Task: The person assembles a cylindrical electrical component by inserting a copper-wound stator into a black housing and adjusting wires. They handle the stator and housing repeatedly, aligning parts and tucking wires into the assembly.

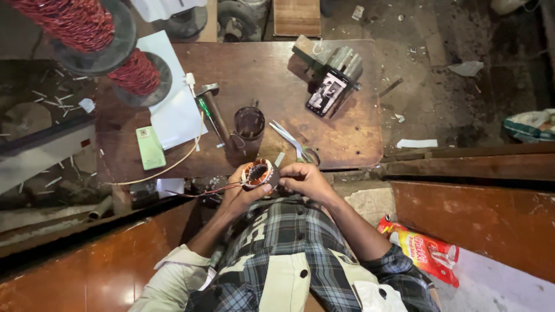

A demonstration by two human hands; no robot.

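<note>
Holding the motor stator (258, 173) at the table's (347, 138) near edge: left hand (238, 193) grips it, right hand (303, 179) pinches its rim; coils look seated, wire leads loose.

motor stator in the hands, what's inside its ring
Inside the motor stator, copper-coloured windings line the ring around a dark centre. The left hand cups it from below, the right hand grips its side, hiding the underside.
</note>
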